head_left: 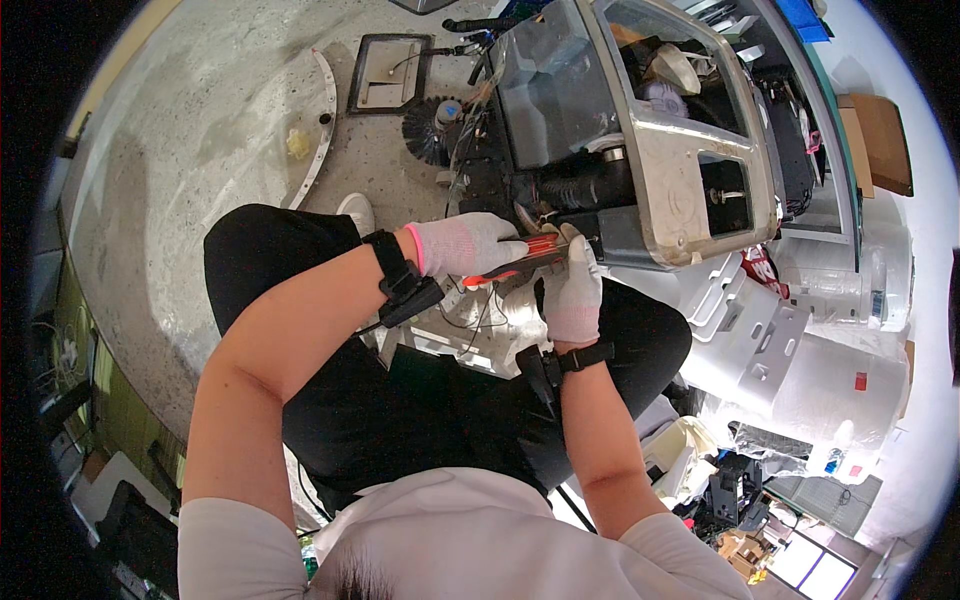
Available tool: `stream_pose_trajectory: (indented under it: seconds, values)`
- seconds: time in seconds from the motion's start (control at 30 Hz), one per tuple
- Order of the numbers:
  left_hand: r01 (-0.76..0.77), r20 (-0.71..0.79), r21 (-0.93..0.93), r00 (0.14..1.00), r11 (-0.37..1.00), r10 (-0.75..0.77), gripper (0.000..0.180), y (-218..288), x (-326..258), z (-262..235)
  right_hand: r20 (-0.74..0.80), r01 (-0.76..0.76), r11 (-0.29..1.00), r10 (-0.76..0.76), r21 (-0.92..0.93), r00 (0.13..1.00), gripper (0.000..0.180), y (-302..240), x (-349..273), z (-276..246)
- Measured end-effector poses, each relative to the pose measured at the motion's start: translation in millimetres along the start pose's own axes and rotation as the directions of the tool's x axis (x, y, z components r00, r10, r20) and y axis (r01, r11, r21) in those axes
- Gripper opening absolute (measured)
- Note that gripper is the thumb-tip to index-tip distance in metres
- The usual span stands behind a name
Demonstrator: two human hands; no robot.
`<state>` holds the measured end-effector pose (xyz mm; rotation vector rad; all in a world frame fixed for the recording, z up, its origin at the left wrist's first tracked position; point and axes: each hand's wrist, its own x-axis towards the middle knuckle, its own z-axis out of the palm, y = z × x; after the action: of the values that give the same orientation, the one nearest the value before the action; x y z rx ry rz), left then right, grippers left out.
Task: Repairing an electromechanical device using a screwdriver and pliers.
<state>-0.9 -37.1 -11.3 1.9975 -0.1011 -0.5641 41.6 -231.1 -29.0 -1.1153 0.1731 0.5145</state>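
Gray, speckled floor [230, 150] fills the upper left, and it looks curved at the edges. On it lie a long bent strip [329, 95] with little holes and a dark square frame [428, 75]. Near the frame is a round black brush [425, 135] with lots of bristles.

Next to the brush is a big machine [680, 190] with a gray and cream body. One of its openings shows a jumble of things inside. Far to the right, a brown cardboard box [885, 145] sits by the wall, above big white wrapped bundles [835, 365].

Both hands wear pale gloves and are close together in the middle, just beside the machine's lower edge. They hold one long, thin red and dark tool [510, 268] between them, and it is tilted up to the right. The left hand [468, 243], with a bright pink cuff, has its fingers bent over the tool. The right hand [576, 292] grips near the other end, with its fingers pointing up. Below the tool, thin dark wires [476, 326] hang by a pale, shiny part between the black-trousered legs [440, 410].
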Motion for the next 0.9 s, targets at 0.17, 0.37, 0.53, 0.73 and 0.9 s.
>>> stream_pose_trajectory:
  seconds: [0.17, 0.37, 0.53, 0.73, 0.9]
  values:
    - [-0.026, -0.047, -0.031, 0.999, 0.999, 0.025, 0.058, -4, -1, 3, 0.053, 0.020, 0.999, -0.018, -0.045, 0.998, 0.032, 2, 2, -6]
    - [0.102, -0.014, -0.036, 0.995, 0.994, -0.103, 0.062, 23, -10, 1, -0.038, 0.014, 0.999, -0.016, -0.046, 0.999, 0.031, 3, 5, -8]
    - [0.036, -0.069, 0.090, 0.997, 0.995, -0.030, 0.062, 21, -11, -1, -0.078, -0.012, 0.996, 0.005, -0.084, 0.997, 0.029, -2, -2, 1]
    - [0.052, 0.092, -0.236, 0.995, 0.970, -0.031, 0.054, 13, -8, -9, 0.011, -0.072, 0.996, 0.072, -0.044, 0.997, 0.036, -3, 0, 6]
    - [0.080, 0.140, -0.511, 0.990, 0.856, -0.009, 0.051, -11, 3, -1, 0.151, -0.218, 0.975, 0.210, 0.039, 0.966, 0.049, 1, -3, 6]
